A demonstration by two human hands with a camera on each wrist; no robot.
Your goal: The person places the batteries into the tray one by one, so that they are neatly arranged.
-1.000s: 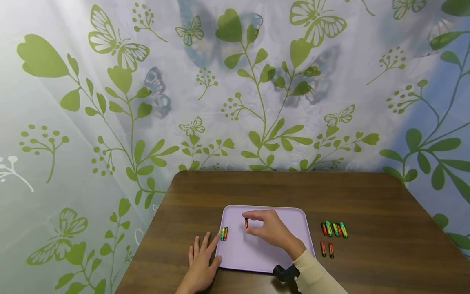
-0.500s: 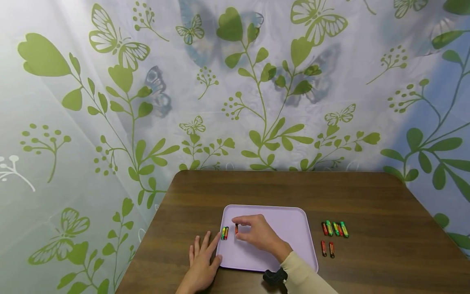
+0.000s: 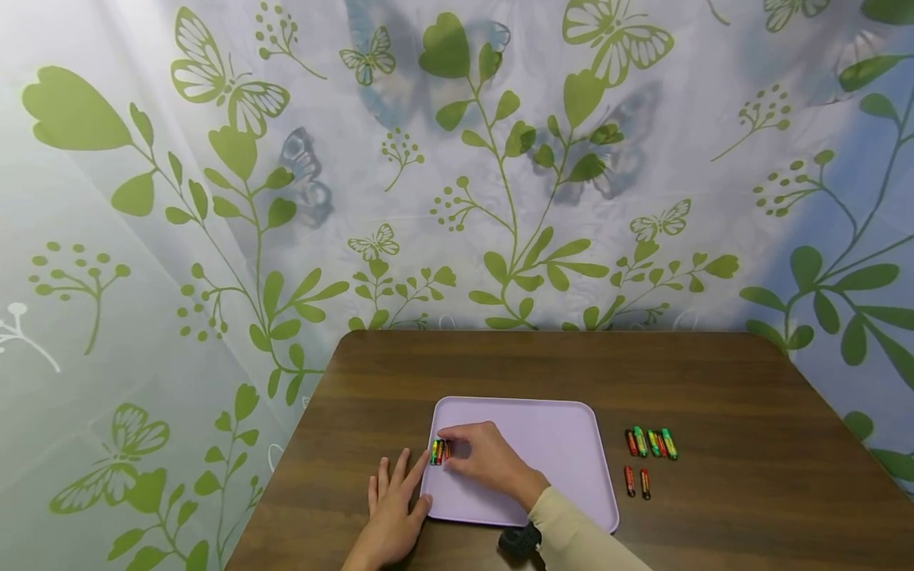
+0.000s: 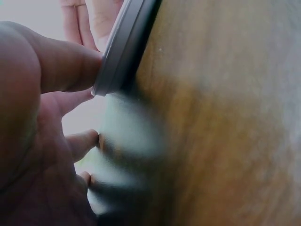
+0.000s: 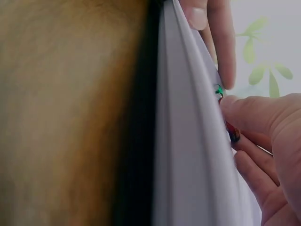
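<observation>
A lilac tray (image 3: 550,456) lies on the table. Near its left rim, a green battery (image 3: 434,453) and a red battery (image 3: 440,454) lie side by side. My right hand (image 3: 493,464) pinches another red battery (image 3: 447,450) by its ends, thumb on the near end, right beside that pair. In the right wrist view its red and black end (image 5: 233,133) shows past the thumb; the tray wall hides part of it. My left hand (image 3: 389,515) rests flat with spread fingers at the tray's left edge, its thumb (image 4: 70,66) touching the rim.
To the right of the tray, several red and green batteries (image 3: 651,443) lie in a row on the brown table (image 3: 735,428). Two red batteries (image 3: 637,482) lie nearer the front. A patterned curtain (image 3: 457,159) hangs behind the table.
My right hand has moved left across the tray with the red battery, bringing it down next to the two batteries by the left rim. The left hand has stayed put.
</observation>
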